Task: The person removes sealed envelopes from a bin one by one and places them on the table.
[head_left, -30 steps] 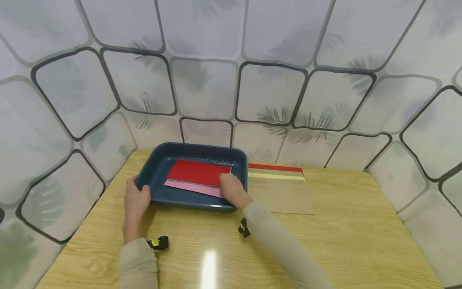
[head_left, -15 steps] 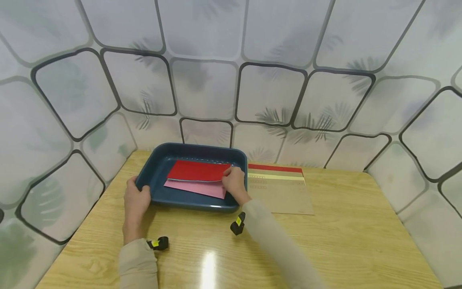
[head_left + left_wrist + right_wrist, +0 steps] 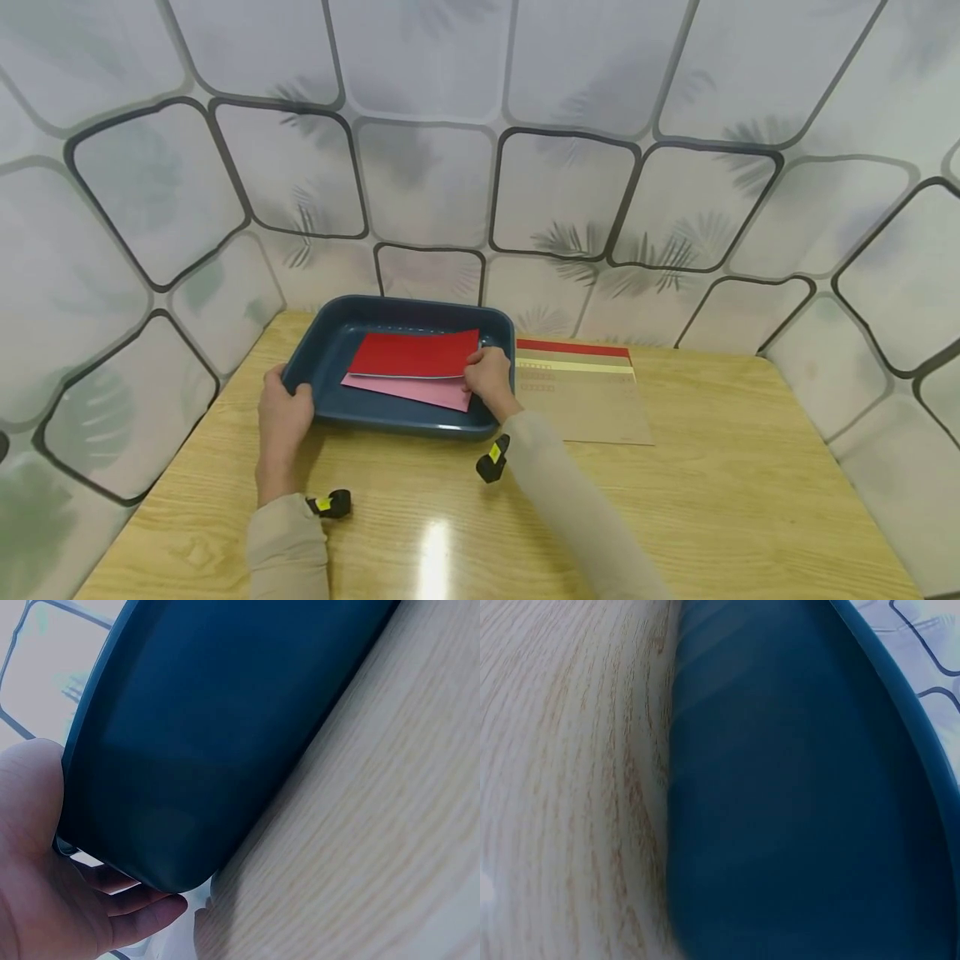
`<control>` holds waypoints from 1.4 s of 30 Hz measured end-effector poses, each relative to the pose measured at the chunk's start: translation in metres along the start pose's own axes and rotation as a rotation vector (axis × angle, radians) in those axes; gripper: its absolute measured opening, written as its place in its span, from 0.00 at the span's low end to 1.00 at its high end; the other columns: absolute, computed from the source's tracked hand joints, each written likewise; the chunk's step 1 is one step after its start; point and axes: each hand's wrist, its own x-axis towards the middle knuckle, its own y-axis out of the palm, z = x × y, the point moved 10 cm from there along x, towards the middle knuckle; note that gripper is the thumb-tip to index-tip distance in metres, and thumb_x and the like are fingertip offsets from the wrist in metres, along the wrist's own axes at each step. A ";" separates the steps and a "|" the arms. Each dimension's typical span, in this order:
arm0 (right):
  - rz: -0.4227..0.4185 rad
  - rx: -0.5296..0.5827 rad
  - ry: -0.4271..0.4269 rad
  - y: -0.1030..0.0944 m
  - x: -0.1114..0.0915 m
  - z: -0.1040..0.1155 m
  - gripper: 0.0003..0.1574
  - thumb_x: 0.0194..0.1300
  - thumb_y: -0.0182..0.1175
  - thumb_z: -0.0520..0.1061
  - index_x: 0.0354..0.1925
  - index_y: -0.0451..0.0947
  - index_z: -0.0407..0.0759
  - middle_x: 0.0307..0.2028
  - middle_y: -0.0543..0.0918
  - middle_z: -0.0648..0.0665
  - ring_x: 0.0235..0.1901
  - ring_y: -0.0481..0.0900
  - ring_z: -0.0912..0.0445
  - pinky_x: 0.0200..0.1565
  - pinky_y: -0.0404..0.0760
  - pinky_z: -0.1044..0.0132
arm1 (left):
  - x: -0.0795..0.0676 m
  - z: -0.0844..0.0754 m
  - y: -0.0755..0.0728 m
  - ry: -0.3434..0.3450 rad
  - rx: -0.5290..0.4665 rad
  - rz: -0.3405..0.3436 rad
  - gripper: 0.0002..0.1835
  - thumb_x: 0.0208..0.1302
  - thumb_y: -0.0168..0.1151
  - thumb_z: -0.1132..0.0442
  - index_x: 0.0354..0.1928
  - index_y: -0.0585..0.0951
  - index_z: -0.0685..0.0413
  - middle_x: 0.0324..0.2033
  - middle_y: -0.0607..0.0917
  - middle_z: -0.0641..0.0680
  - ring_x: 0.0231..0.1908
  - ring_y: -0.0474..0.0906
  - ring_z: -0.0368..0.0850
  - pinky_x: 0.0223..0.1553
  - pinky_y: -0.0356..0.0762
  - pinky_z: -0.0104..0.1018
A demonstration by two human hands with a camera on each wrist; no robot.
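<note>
A dark blue tray (image 3: 405, 423) lies on the table in the head view. My left hand (image 3: 287, 412) grips its left front corner, with thumb over the rim and fingers beneath in the left wrist view. Inside lie a red envelope (image 3: 408, 354) and, under it, a pink envelope (image 3: 420, 394). A thin light-blue edge shows along the red one's front. My right hand (image 3: 487, 375) pinches the right end of the red envelope, which bends upward there. The right wrist view shows only the outer wall of the tray (image 3: 780, 787) and the table, with no hand.
Right of the tray, several flat envelopes (image 3: 592, 408) overlap in a stack: brown in front, then yellow, tan and red. The wooden table (image 3: 712, 500) runs back to a patterned curtain (image 3: 570, 192).
My right hand has moved slightly up and right, raising the right end of the red envelope. The pink envelope's right end has come into view. My left hand stays at the tray corner.
</note>
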 end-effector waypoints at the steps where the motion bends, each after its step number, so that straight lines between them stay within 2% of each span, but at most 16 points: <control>1: 0.003 0.003 0.002 0.000 0.000 0.000 0.14 0.60 0.55 0.29 0.43 0.82 0.28 0.32 0.85 0.36 0.13 0.79 0.59 0.21 0.80 0.69 | 0.000 0.000 0.000 -0.001 0.001 0.000 0.33 0.70 0.41 0.63 0.75 0.52 0.65 0.71 0.61 0.72 0.70 0.58 0.67 0.69 0.55 0.61; 8: 0.009 -0.005 -0.008 0.000 -0.001 0.001 0.14 0.60 0.56 0.32 0.42 0.84 0.30 0.30 0.85 0.38 0.15 0.78 0.58 0.23 0.80 0.69 | 0.001 -0.001 0.000 0.006 -0.004 -0.006 0.33 0.70 0.41 0.63 0.75 0.53 0.65 0.70 0.62 0.71 0.69 0.59 0.67 0.69 0.56 0.61; 17: 0.032 -0.091 -0.021 0.004 -0.005 0.006 0.10 0.58 0.60 0.36 0.37 0.86 0.33 0.35 0.86 0.40 0.29 0.78 0.53 0.30 0.80 0.64 | 0.001 0.001 -0.001 0.001 0.012 -0.004 0.33 0.70 0.42 0.63 0.75 0.53 0.64 0.70 0.62 0.72 0.69 0.59 0.67 0.69 0.55 0.61; 24: 0.021 -0.057 -0.031 0.004 -0.006 0.007 0.09 0.60 0.61 0.37 0.36 0.86 0.34 0.35 0.87 0.41 0.30 0.78 0.53 0.32 0.80 0.64 | 0.001 0.003 0.000 -0.007 0.019 -0.004 0.33 0.70 0.42 0.63 0.75 0.53 0.64 0.70 0.62 0.72 0.69 0.59 0.67 0.69 0.56 0.61; 28: -0.015 0.012 -0.058 0.003 -0.007 0.010 0.08 0.61 0.63 0.38 0.34 0.86 0.34 0.30 0.86 0.41 0.24 0.77 0.56 0.27 0.79 0.67 | 0.000 0.003 0.000 -0.006 0.017 -0.002 0.33 0.70 0.42 0.63 0.75 0.53 0.65 0.70 0.62 0.72 0.69 0.59 0.68 0.69 0.55 0.61; 30: -0.024 0.091 -0.046 0.005 -0.007 0.009 0.08 0.60 0.63 0.36 0.38 0.83 0.31 0.26 0.85 0.41 0.19 0.77 0.58 0.24 0.80 0.67 | -0.001 0.003 -0.001 -0.004 0.017 -0.003 0.33 0.69 0.42 0.63 0.74 0.53 0.65 0.69 0.63 0.73 0.68 0.60 0.68 0.69 0.56 0.61; 33: 0.000 0.297 0.018 0.012 -0.007 0.004 0.23 0.57 0.60 0.31 0.52 0.72 0.28 0.25 0.81 0.40 0.14 0.77 0.58 0.20 0.81 0.66 | -0.002 0.004 -0.001 0.000 0.016 -0.008 0.32 0.69 0.42 0.63 0.74 0.54 0.65 0.69 0.63 0.73 0.68 0.61 0.68 0.68 0.57 0.61; 36: 0.044 0.451 0.083 0.020 -0.007 0.002 0.35 0.56 0.55 0.29 0.63 0.61 0.29 0.27 0.80 0.37 0.13 0.78 0.59 0.19 0.81 0.67 | -0.001 0.004 0.000 0.003 0.012 -0.006 0.32 0.69 0.42 0.63 0.74 0.54 0.65 0.69 0.63 0.73 0.68 0.61 0.68 0.68 0.57 0.61; 39: 0.103 0.477 0.111 0.026 -0.010 0.003 0.34 0.60 0.53 0.30 0.65 0.62 0.26 0.33 0.81 0.32 0.15 0.80 0.59 0.21 0.82 0.68 | 0.000 0.003 0.000 0.006 0.011 -0.006 0.33 0.69 0.42 0.63 0.74 0.54 0.65 0.69 0.63 0.72 0.69 0.60 0.68 0.68 0.56 0.61; 42: 0.153 0.447 0.120 0.029 -0.012 0.004 0.27 0.66 0.51 0.33 0.62 0.67 0.24 0.39 0.82 0.27 0.16 0.82 0.59 0.25 0.83 0.67 | 0.001 0.003 0.000 0.004 0.015 -0.003 0.33 0.70 0.42 0.62 0.75 0.53 0.64 0.70 0.63 0.72 0.69 0.60 0.67 0.69 0.56 0.61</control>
